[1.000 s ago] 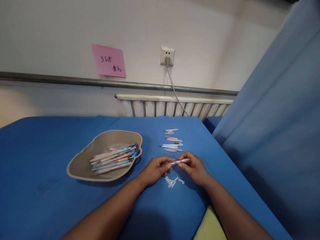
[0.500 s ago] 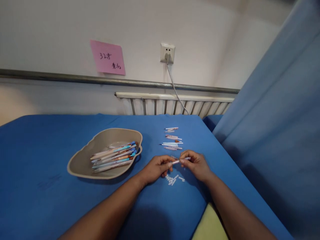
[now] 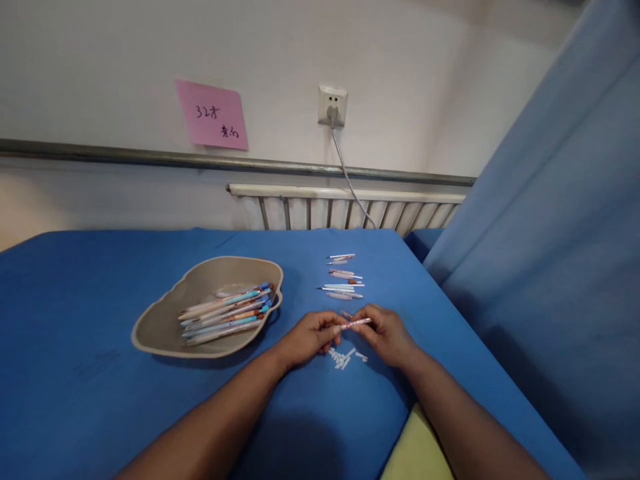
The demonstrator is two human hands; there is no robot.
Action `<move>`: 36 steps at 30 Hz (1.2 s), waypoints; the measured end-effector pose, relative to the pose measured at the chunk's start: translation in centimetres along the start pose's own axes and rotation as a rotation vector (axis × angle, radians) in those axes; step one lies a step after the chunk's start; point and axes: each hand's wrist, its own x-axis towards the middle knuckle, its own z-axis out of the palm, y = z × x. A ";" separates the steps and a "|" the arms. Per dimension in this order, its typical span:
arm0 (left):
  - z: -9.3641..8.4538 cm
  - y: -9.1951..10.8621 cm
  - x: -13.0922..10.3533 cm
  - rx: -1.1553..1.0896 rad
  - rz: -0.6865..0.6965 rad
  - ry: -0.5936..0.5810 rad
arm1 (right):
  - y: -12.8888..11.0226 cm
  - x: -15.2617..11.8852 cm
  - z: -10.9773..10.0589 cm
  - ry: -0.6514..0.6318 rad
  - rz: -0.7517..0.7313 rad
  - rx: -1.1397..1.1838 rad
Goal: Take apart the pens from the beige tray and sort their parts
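Head view: your left hand [image 3: 311,338] is closed in a pinch, thumb against fingers, on one end of a pink-and-white pen piece [image 3: 357,323]. Your right hand [image 3: 384,332] is likewise closed, its fingertips gripping the same piece toward the other end. The piece lies roughly level between both hands, above the blue-covered table [image 3: 100,407]. Just beyond the fingers is a small slender part [image 3: 345,314], its type too small to tell. Farther back, separated pen parts [image 3: 343,287] lie crosswise in several small groups, among them white sticks and pale barrels. Nearer you, just below the hands, is a loose cluster of small white pieces [image 3: 340,360]. To your left stands a beige basin [image 3: 157,333], holding a pile of pens [image 3: 225,317] with blue and brown ends. A yellow-green item [image 3: 419,450] sits at the near edge, beside your right forearm.
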 end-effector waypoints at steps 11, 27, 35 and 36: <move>-0.1 0.5 -0.2 0.145 0.040 0.003 | 0.7 -0.2 0.4 -0.027 0.074 0.058; -0.4 0.1 0.0 -0.090 0.020 -0.020 | 0.6 -0.1 0.9 -0.055 0.204 0.379; 0.5 0.9 -0.5 0.091 0.088 -0.038 | 0.5 0.1 0.7 0.074 0.283 0.335; 0.7 1.1 -0.7 0.144 0.104 -0.029 | 0.4 0.1 0.8 0.090 0.293 0.314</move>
